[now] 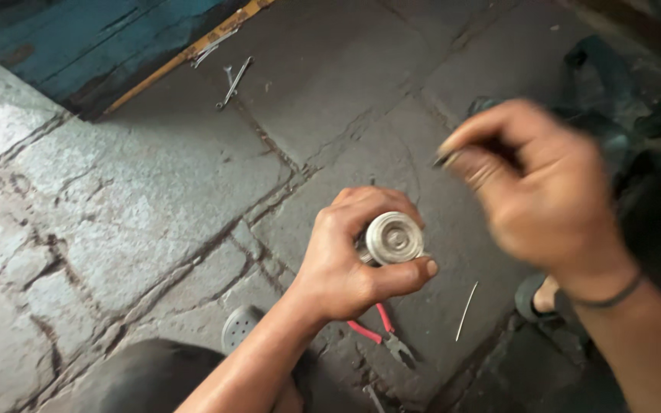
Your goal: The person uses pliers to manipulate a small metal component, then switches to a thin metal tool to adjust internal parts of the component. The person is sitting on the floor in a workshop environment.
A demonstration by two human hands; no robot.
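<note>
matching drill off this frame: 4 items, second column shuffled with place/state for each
1. round metal part
2. red-handled pliers
3. wrench
4. thin wire

A. on the stone floor far off, by the blue painted wood
B. on the floor just under the left hand
C. held in the left hand's grip
D. on the floor to the right of the pliers

Pairs: 1-C, 2-B, 3-A, 4-D

**Silver, red and grey**

The round metal part is shiny silver. The pliers have red handles. The stone floor is grey, veined with dark cracks. The wooden board is worn teal-blue, edged yellow.
</note>
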